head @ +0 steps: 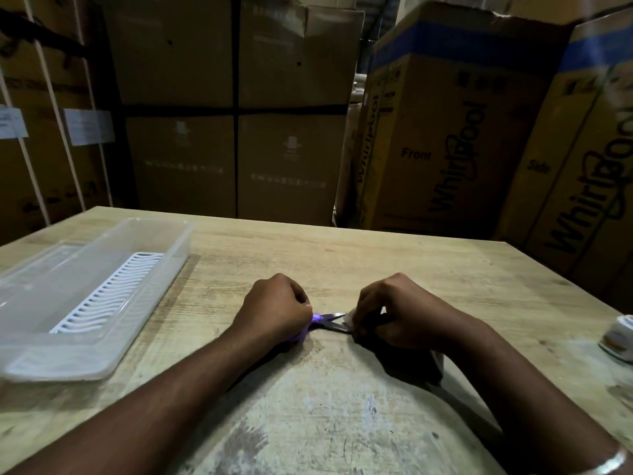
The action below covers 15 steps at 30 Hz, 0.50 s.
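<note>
My left hand (275, 308) grips the purple handles of a pair of scissors (330, 321) just above the wooden table (428, 269). The blades are parted and point right. My right hand (394, 311) pinches a small whitish piece (348, 318) at the blade tips; a dark strip runs from under that hand back toward me. What the piece is cannot be told, since the fingers hide most of it.
A clear plastic tray (85, 358) with a white slatted insert (113, 289) lies at the left. A small white and orange object (620, 334) sits at the right edge. Tall cardboard boxes (445, 132) stand close behind the table.
</note>
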Each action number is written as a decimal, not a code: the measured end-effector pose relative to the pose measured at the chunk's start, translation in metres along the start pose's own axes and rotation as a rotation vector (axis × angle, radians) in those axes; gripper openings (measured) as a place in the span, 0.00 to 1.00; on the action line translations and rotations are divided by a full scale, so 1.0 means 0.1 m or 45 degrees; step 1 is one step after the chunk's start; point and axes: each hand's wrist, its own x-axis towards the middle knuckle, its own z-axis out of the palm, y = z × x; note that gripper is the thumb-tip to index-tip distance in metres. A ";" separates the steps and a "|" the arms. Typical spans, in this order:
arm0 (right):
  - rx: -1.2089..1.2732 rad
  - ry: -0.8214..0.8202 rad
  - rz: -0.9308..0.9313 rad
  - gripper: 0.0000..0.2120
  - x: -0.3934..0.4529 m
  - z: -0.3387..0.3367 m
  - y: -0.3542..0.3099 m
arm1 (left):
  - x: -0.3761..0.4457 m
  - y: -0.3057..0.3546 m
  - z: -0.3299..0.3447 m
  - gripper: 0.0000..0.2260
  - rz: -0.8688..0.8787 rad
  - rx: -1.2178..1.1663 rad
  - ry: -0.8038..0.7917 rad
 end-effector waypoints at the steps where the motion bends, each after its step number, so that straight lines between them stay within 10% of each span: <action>1: 0.029 0.023 -0.004 0.14 -0.01 0.00 0.03 | 0.01 0.00 0.00 0.08 0.000 0.003 -0.005; 7: 0.387 0.484 0.060 0.05 0.01 0.01 0.12 | 0.01 -0.01 0.00 0.08 0.007 0.012 -0.025; 15: 0.250 0.236 -0.045 0.08 0.11 0.13 -0.03 | 0.01 -0.02 0.02 0.08 0.030 0.030 0.005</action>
